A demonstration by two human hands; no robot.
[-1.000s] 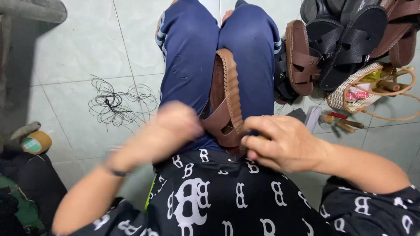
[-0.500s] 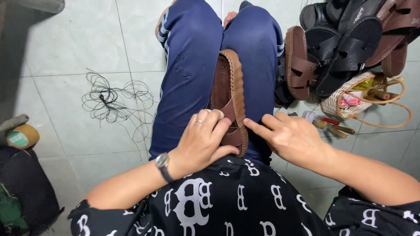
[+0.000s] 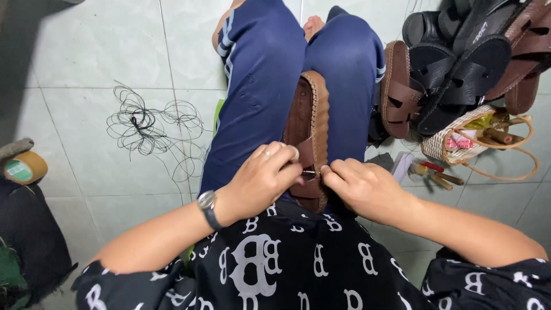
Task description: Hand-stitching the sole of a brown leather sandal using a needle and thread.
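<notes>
Pale floor tiles fill the view, and the person sits on them with legs in blue trousers stretched toward twelve o'clock. At one to two o'clock lies a heap of dark and brown sandals, one brown sandal leaning at its left edge. Just below the heap, at three o'clock, stands a woven basket with a looped handle. At nine o'clock a tangle of thin black thread spreads over the tiles, and farther out at the same hour rests a roll of brown tape.

In the centre, a brown leather sandal lies lengthwise between the thighs, its toe toward twelve o'clock and its heel toward six. The left hand, a watch on its wrist, grips the sandal's strap at the heel end. The right hand pinches a small metal piece, too small to identify, against the same strap, its fingertips nearly touching the left hand.
</notes>
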